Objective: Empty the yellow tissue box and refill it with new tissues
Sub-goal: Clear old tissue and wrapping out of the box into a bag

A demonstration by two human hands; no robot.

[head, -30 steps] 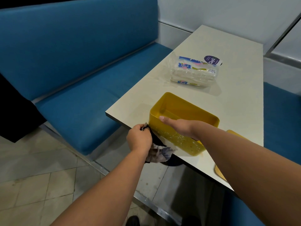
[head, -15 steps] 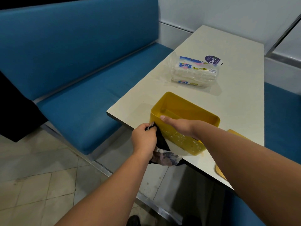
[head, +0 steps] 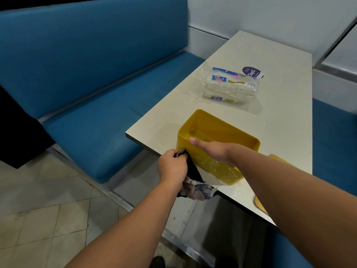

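Right hand (head: 209,150) grips the yellow box (head: 218,149) rim (fingers hidden inside), left hand (head: 172,167) clutching a rag (head: 195,185).

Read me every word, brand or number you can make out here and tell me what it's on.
"Reach": tissue pack, side, printed twice.
"PAPER TOWEL": same pack, yellow strip.
"175 Pulls": same pack; the line under it is too small to read.
"ClayGo": purple round label behind the pack.
Yellow box: no text.

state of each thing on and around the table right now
yellow tissue box: open-topped, no tissues inside, wet outside
lid: off, behind right arm
paper towel pack: lying untouched on table
cloth: pressed to box side
left hand: grips cloth
right hand: holds box rim
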